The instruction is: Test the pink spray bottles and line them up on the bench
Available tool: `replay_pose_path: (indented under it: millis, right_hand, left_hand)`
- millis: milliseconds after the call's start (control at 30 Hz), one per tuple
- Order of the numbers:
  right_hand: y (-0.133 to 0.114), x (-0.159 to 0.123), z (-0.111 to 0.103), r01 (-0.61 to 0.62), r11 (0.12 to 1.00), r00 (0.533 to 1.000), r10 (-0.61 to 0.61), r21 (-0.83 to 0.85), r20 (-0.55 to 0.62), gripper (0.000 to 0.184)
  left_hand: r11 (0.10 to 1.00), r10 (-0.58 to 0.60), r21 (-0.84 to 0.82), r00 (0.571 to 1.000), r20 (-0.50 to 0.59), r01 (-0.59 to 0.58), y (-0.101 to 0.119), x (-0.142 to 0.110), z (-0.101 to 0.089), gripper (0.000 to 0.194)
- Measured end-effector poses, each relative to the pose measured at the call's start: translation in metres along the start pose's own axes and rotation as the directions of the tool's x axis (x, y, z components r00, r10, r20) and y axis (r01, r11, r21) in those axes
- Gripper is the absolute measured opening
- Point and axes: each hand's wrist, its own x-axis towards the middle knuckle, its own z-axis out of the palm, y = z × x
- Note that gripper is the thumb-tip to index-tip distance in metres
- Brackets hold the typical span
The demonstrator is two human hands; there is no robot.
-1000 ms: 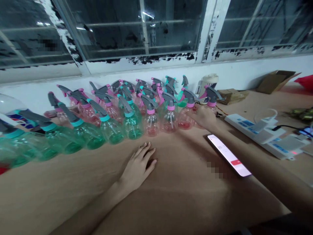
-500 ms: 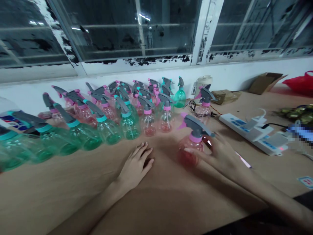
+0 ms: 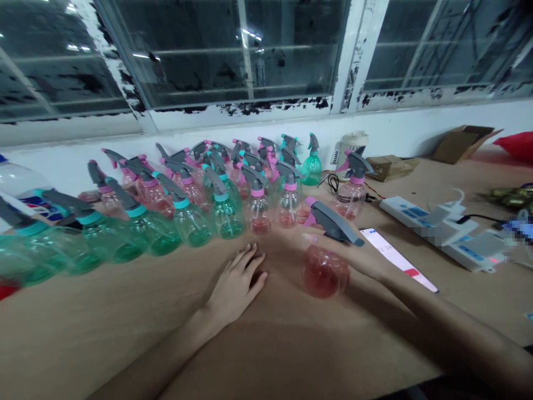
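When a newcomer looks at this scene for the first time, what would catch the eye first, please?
Probably the crowd of green and pink spray bottles first, spread across the left and middle of the view. Next, the eye might fall on the single pink bottle in front, with the right hand across its neck, and the brightly lit phone to its right.

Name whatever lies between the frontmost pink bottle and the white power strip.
In the head view, the right wrist and, past it, the lit phone lie there.
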Motion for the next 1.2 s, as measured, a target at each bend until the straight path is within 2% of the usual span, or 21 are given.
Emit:
replay_pose_path:
  millis: [133,267,333,433,500,633,967,1200]
  right_hand:
    - [0.009,0.004,0.012,0.034,0.989,0.999,-0.040,0.142,0.034,0.022]
    - [0.004,0.005,0.026,0.066,0.985,0.995,-0.076,0.160,0.059,0.019]
    - [-0.001,0.007,0.033,0.152,0.980,0.984,-0.161,0.126,0.070,0.012]
    - [-0.003,0.014,0.042,0.312,0.943,0.941,-0.323,0.111,0.097,0.006]
    - [0.000,0.018,0.046,0.342,0.930,0.925,-0.359,0.133,0.128,0.006]
    - [0.003,0.022,0.047,0.303,0.939,0.926,-0.331,0.165,0.183,0.006]
    - [-0.005,0.018,0.043,0.236,0.952,0.938,-0.275,0.192,0.209,0.019]
    - [-0.012,0.013,0.038,0.251,0.962,0.955,-0.264,0.107,0.134,0.020]
  left_hand:
    - [1.000,-0.002,0.013,1.000,0.012,0.002,0.000,0.000,0.000,0.039]
    - [1.000,-0.002,0.014,1.000,0.029,0.002,0.000,-0.001,0.000,0.041]
    - [1.000,-0.002,0.014,0.999,0.039,0.001,0.000,-0.001,0.000,0.042]
    - [1.000,-0.004,0.005,0.999,0.049,0.004,0.000,-0.001,0.001,0.042]
    - [1.000,-0.007,-0.004,0.999,0.050,0.008,0.000,-0.001,0.001,0.042]
    - [1.000,-0.003,-0.016,0.999,0.034,0.003,0.001,-0.002,0.001,0.041]
    - [1.000,0.021,0.002,1.000,-0.010,-0.021,0.001,-0.002,0.002,0.041]
    - [1.000,0.005,0.004,1.000,0.027,-0.005,0.002,-0.001,0.001,0.042]
